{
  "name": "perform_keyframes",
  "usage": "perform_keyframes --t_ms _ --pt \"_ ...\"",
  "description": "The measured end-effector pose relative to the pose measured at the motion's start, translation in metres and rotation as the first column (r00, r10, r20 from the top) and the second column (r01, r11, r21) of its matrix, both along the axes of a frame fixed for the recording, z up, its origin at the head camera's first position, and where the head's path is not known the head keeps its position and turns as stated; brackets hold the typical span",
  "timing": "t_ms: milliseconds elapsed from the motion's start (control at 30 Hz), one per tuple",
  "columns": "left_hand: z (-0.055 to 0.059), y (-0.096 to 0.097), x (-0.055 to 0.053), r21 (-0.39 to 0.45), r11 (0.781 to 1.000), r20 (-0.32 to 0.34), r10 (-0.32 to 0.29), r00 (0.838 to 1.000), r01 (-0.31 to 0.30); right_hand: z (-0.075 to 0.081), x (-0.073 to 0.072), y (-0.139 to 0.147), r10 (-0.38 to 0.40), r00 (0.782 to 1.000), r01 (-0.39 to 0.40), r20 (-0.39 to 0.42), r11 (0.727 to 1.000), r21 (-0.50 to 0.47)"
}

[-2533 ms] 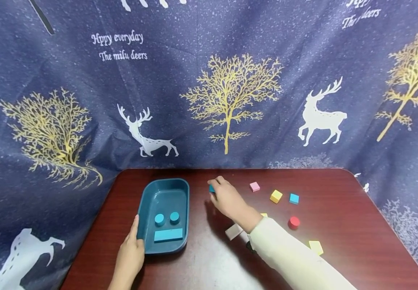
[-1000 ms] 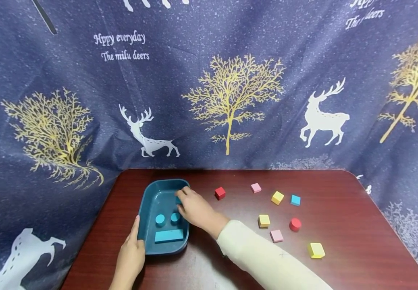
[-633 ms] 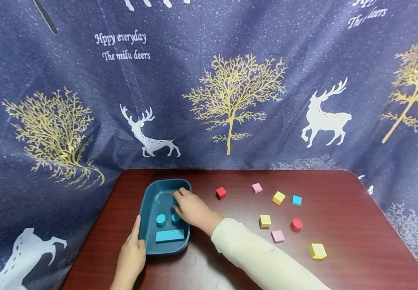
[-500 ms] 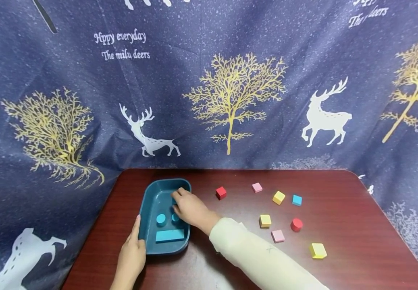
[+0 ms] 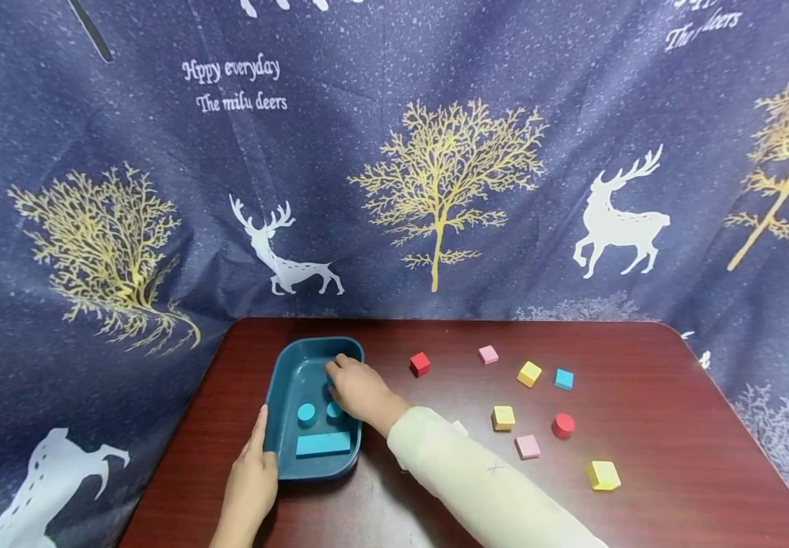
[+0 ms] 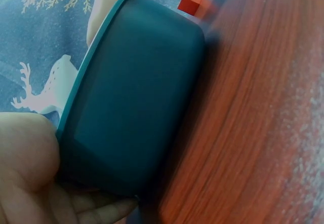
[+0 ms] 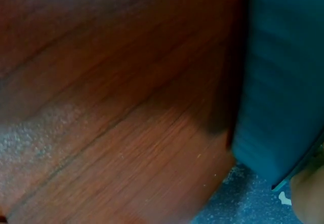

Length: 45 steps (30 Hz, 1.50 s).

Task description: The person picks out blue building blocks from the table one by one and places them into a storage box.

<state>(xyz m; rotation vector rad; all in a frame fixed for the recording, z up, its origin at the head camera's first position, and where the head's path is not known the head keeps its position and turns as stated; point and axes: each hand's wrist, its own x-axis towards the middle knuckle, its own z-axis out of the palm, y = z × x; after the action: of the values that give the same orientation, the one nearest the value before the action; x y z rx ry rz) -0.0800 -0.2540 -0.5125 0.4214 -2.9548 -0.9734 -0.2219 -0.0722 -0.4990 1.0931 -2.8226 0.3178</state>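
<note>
The right hand [image 5: 360,388] has come off the table [image 5: 675,441] and into the tray [image 5: 308,383].
A couple of seconds ago it was to the tray's right with a blue piece at its fingertips; now it reaches over the tray's right rim, fingers bent down inside, and I cannot tell whether they pinch that piece or have let go, as the hand covers it. The left hand [image 5: 252,476] still grips the tray round its near-left corner. In the tray lie two round blue pieces [image 5: 307,414] and, nearer, a blue bar [image 5: 323,444], so the work looks to be at setting down. A red cube [image 5: 420,364] sits just right of the tray; a blue block [image 5: 564,379] lies well to its right.
</note>
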Motion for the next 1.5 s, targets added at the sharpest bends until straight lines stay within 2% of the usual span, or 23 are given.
perform_keyframes --t_ms 333,700,1067,1233,1500 --pt "-0.0016 -0.0007 0.0014 -0.005 1.000 -0.044 -0.003 0.999 0.003 -0.0021 0.0024 -0.0077 -0.060 0.997 0.062 -0.051 0.997 0.035" --pt "-0.0003 0.0007 0.0031 0.006 1.000 -0.042 -0.006 0.999 0.007 -0.0065 0.0015 -0.0086 -0.055 0.994 0.062 -0.096 0.995 0.073" --pt "0.0008 -0.0005 0.0017 0.007 1.000 -0.022 -0.010 1.000 0.010 -0.0032 0.0016 -0.0098 -0.065 0.995 0.073 -0.075 0.990 0.122" --pt "0.0000 -0.0005 0.0023 0.002 1.000 -0.038 -0.010 0.999 0.010 -0.0035 0.0002 -0.0102 -0.058 0.996 0.066 -0.064 0.989 0.134" --pt "0.0006 -0.0002 0.0018 0.003 1.000 -0.024 -0.002 1.000 0.002 -0.0033 -0.0003 -0.0095 -0.049 0.997 0.057 -0.057 0.990 0.130"
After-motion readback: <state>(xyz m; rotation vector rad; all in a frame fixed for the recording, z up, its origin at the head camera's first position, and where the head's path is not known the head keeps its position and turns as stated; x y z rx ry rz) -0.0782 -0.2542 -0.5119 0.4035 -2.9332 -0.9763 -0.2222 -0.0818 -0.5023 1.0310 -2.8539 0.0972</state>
